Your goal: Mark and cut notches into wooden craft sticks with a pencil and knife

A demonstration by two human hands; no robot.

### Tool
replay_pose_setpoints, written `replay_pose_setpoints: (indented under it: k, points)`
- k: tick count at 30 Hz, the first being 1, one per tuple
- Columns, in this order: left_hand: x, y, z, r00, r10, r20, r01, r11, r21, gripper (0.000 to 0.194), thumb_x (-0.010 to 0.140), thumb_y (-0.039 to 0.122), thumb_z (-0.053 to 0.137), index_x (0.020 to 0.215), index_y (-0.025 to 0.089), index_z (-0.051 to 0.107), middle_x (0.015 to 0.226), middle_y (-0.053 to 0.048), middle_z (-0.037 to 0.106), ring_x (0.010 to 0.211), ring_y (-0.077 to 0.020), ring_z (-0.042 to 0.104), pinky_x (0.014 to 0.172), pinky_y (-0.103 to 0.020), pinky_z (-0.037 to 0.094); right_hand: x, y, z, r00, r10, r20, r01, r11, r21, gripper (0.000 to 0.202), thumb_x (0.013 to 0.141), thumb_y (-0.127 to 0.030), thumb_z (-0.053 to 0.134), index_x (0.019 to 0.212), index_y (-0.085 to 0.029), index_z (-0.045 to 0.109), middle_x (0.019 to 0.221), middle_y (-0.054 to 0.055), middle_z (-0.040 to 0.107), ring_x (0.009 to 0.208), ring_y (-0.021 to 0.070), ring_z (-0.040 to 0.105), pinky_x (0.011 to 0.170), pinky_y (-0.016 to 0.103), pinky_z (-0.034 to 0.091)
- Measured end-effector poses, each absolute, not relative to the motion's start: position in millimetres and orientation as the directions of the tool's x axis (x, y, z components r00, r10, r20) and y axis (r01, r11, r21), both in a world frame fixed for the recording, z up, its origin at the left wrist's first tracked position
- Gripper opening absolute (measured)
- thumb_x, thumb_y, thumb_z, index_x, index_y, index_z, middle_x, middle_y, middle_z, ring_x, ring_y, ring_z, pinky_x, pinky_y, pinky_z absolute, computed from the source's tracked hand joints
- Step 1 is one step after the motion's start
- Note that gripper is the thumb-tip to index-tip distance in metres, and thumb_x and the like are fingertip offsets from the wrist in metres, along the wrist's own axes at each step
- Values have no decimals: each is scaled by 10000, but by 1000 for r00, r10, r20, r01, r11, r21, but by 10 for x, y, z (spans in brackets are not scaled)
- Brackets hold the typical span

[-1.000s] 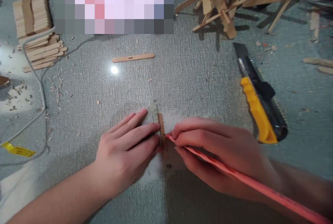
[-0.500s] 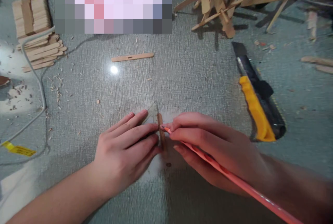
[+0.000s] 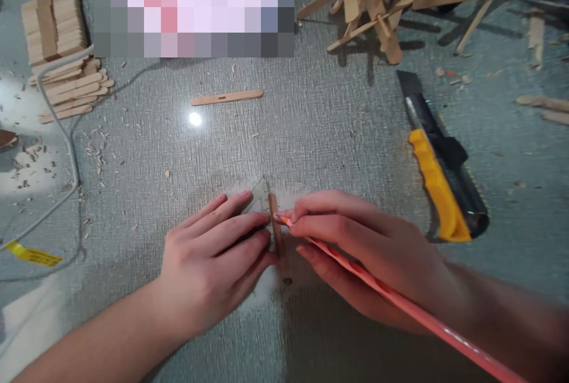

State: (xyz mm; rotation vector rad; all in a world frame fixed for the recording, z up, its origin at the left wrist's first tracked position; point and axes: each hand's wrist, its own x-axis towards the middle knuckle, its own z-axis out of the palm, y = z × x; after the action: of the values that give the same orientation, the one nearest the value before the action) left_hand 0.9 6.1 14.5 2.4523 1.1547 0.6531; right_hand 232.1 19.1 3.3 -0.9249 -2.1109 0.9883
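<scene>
A small wooden craft stick (image 3: 276,229) lies nearly upright in view on the table between my hands. My left hand (image 3: 216,255) rests with fingers stretched out over a clear set square (image 3: 262,192), whose edge runs alongside the stick. The fingers hide most of the set square; its upper corner shows beyond them. My right hand (image 3: 360,241) is closed around a pink pencil (image 3: 409,307). The pencil's point meets the right side of the stick, near my left fingertips, and its long shaft slants to the lower right.
Another craft stick (image 3: 226,97) with a dark mark lies farther back. A yellow and black utility knife (image 3: 444,169) rests at right. Stacked sticks (image 3: 57,24) and a grey cable (image 3: 71,152) are at left. Loose sticks (image 3: 377,9) pile up at back right; wood shavings litter the table.
The set square's upper corner has shifted down slightly. My hands stay nearly in place, with the pencil's point still at the stick.
</scene>
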Motion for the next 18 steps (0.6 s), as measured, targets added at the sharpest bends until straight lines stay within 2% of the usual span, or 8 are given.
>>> replay_pose_setpoints:
  k: [18]
  points:
    - [-2, 59, 127, 577, 782, 235, 632, -610, 478, 169, 887, 268, 746, 1042, 200, 751, 1212, -52, 743, 1209, -277, 673, 1010, -465, 621, 2301, 224, 46, -563, 793, 234, 294, 456, -840, 142, 939, -79, 508, 1008, -195, 552, 939, 47, 646, 824, 123, 641, 687, 219, 548]
